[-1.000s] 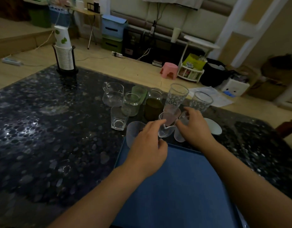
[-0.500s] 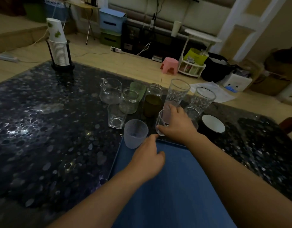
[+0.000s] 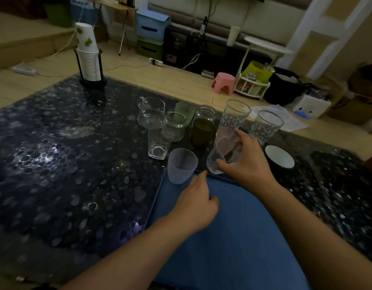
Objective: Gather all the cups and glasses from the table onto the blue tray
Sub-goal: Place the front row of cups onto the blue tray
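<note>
Head view: a flat blue plastic tray (image 3: pixel 233 237) lies at the near edge of a dark pebble-patterned table (image 3: pixel 55 164), and both forearms reach over it.

The right hand (image 3: pixel 246 162) grips a clear curved glass (image 3: pixel 221 152), thumb low near its base and fingers curled round its far side. The glass tilts with its mouth toward the left, its base at the tray's far edge; whether it rests on the rim or is held just above cannot be told.

The left hand (image 3: pixel 196 203) hangs over the tray's far left part with fingers loosely curled and holding nothing, its index fingertip just beside a frosted translucent plastic cup (image 3: pixel 182 165). That cup stands upright at the tray's far left corner.

Beyond the tray, toward the table's far edge, the other vessels stand close together:
- a short clear tumbler (image 3: pixel 159 144)
- a clear glass pitcher with a handle (image 3: pixel 150 113)
- a small clear jar (image 3: pixel 174 125), with a green cup (image 3: pixel 186 110) behind it
- a jar holding dark liquid (image 3: pixel 202 126)
- two tall patterned clear glasses (image 3: pixel 235 114) and (image 3: pixel 265 126)

A white-lined dark bowl (image 3: pixel 279 156) sits right of the hand. A stack of white paper cups in a black holder (image 3: pixel 89 57) stands at the far left corner.
</note>
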